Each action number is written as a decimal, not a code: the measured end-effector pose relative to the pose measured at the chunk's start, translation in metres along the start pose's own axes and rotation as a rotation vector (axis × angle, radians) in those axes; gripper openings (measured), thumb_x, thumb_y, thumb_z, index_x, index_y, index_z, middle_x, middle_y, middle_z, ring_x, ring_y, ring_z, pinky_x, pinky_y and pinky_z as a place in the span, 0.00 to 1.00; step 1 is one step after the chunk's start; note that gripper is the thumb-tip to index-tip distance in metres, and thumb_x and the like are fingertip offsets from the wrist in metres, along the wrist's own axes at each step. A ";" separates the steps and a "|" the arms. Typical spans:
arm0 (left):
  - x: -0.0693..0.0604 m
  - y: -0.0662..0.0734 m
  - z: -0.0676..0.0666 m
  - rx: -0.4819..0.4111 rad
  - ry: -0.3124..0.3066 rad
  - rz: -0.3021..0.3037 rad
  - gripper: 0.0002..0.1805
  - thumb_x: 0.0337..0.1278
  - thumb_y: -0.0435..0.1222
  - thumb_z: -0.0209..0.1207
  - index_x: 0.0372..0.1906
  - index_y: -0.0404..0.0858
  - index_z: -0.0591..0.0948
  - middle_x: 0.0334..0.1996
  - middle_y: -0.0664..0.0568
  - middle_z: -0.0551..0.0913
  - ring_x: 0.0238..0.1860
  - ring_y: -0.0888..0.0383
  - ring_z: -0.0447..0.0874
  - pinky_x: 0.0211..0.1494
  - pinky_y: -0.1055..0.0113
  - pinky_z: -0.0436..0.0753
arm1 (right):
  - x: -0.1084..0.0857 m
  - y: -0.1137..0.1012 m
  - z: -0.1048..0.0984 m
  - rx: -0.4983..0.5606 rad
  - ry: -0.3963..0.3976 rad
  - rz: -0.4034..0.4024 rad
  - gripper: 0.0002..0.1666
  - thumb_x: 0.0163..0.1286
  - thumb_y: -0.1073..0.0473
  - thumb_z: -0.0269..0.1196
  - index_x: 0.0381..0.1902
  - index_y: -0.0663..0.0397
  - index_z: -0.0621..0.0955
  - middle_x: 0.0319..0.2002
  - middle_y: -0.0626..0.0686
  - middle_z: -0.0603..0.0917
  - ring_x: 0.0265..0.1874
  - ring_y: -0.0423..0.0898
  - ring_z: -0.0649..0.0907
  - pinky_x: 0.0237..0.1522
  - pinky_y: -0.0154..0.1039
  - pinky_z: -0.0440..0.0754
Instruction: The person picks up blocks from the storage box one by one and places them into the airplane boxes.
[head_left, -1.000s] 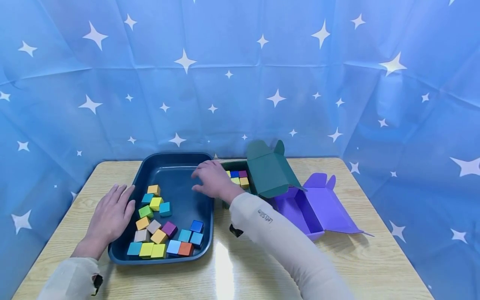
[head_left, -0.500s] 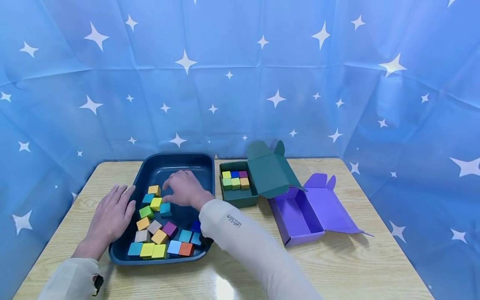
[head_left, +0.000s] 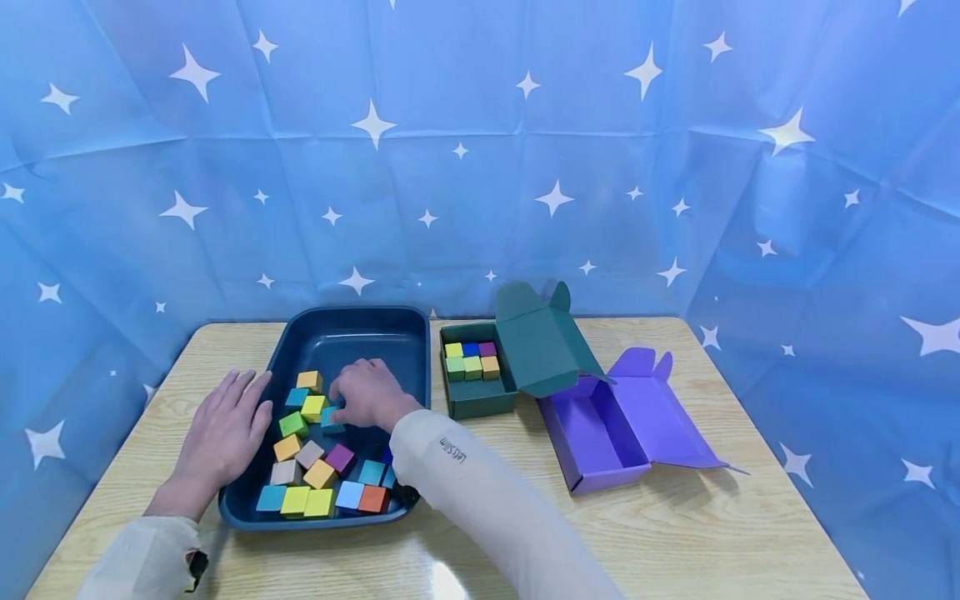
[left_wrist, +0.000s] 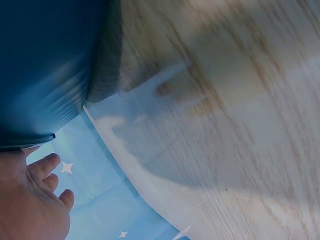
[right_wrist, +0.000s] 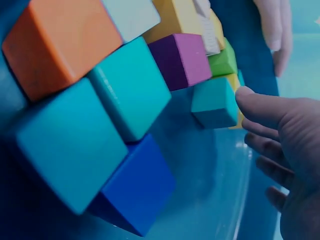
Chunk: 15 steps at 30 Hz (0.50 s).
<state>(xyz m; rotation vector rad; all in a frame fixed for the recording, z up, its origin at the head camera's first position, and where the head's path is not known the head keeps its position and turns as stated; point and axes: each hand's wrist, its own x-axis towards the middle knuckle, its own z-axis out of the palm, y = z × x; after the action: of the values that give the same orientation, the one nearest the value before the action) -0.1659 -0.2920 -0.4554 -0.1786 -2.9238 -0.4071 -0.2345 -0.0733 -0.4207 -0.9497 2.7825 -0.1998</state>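
Most fingertips of the right hand are hidden in the head view by its own back. From the right wrist, its thumb and loosely bent fingers are seen apart, with an edge of a teal block overlapped by the thumb; whether the block is touched cannot be told. That block is set on the floor of the dark blue tray, toward the desk's left edge. A dark blue block is largely covered in the head view by the right sleeve. The left hand is laid with fingers extended at the tray's rim nearest the desk's left edge; from the left wrist, part of it is hidden by the tray wall. The desk's near corners are cut off. Near the far edge, six blocks are held in a green box, by whose lid a corner of the purple box is hidden.

Since half a second ago, the right hand has been lowered slightly toward the desk's near edge, closer to the teal block. A second ago, the green box was partly covered by it. The left hand has been kept in place.
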 end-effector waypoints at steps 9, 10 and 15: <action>0.000 0.000 0.000 0.000 0.002 0.003 0.30 0.76 0.46 0.38 0.73 0.34 0.60 0.71 0.30 0.59 0.76 0.34 0.46 0.71 0.32 0.54 | 0.004 0.001 0.010 0.020 -0.016 -0.005 0.24 0.61 0.38 0.66 0.56 0.30 0.82 0.57 0.37 0.80 0.61 0.40 0.72 0.73 0.40 0.64; 0.000 0.000 0.000 0.000 0.004 0.004 0.30 0.76 0.46 0.38 0.73 0.34 0.60 0.71 0.30 0.59 0.76 0.34 0.46 0.71 0.32 0.53 | 0.004 0.001 0.010 0.023 -0.015 -0.005 0.24 0.61 0.38 0.66 0.56 0.30 0.82 0.57 0.37 0.80 0.61 0.40 0.72 0.73 0.40 0.64; 0.000 0.000 0.001 0.002 0.001 0.001 0.30 0.76 0.46 0.39 0.73 0.34 0.60 0.71 0.30 0.59 0.76 0.34 0.46 0.72 0.32 0.52 | 0.005 0.001 0.012 0.025 -0.023 -0.007 0.24 0.61 0.39 0.66 0.56 0.31 0.82 0.56 0.37 0.80 0.61 0.40 0.72 0.73 0.40 0.64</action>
<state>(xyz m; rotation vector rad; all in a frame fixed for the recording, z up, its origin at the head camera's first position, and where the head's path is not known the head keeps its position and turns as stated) -0.1661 -0.2915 -0.4561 -0.1795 -2.9230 -0.4035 -0.2365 -0.0766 -0.4337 -0.9500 2.7499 -0.2223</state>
